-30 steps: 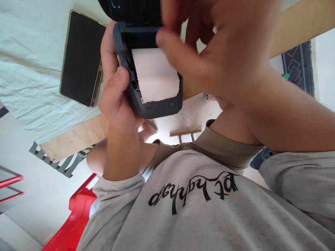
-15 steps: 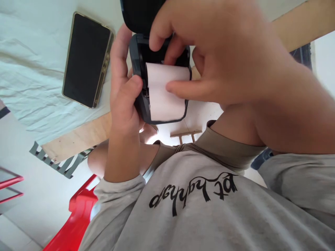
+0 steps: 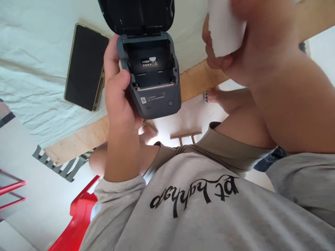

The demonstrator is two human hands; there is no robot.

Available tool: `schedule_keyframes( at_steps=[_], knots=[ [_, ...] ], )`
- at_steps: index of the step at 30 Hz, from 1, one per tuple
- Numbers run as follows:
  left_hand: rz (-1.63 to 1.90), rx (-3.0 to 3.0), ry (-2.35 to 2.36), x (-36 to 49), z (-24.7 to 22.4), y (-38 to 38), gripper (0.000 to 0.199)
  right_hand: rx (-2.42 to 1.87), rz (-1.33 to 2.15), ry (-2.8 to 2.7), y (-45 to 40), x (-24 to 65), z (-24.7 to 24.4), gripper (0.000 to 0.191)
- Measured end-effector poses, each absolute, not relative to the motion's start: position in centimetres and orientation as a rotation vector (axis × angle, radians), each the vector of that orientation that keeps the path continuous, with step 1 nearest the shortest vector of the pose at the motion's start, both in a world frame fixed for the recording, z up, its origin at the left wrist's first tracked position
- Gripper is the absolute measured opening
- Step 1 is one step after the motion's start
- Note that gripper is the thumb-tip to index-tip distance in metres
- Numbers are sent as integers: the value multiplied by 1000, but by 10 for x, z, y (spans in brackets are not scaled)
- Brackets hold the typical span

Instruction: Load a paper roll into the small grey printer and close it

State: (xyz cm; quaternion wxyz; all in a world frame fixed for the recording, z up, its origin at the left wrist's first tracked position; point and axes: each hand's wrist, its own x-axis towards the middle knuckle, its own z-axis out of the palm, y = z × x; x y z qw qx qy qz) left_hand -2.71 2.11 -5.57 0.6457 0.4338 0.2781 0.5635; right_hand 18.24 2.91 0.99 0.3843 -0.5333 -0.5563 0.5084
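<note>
My left hand (image 3: 117,87) is wrapped round the left side of a small dark label printer (image 3: 157,103), its thumb on the near-left edge. The printer's black lid (image 3: 137,15) is swung up, and its paper bay shows a small printed sticker inside with no roll in it. A Bluetooth mark and a power button are on the front face. My right hand (image 3: 261,45), somewhat blurred, grips a white paper roll (image 3: 226,31) up and to the right of the printer. The roll's torn end hangs between the fingers.
A dark-screened phone (image 3: 85,68) in a clear case lies on the pale green cloth (image 3: 39,66) at left. The wooden table edge (image 3: 78,139) runs below the printer. A red plastic chair (image 3: 81,212) stands at lower left.
My right hand has lifted the paper roll out of the printer and moved up and right with it. The printer, still in my left hand, has shifted slightly left, showing its bare bay.
</note>
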Motion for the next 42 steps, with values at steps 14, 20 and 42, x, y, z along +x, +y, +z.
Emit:
schedule_keyframes(
  at_steps=[14, 20, 42],
  knots=[
    [1312, 922, 770, -21, -39, 8, 45, -1607, 322, -2227, 35, 178, -10, 44],
    [1315, 923, 779, -24, -44, 10, 51, -1624, 301, -2227, 32, 181, -8, 58],
    [1202, 916, 829, -23, -29, 4, 38, -1564, 712, -1639, 55, 205, 4, 59]
  ],
)
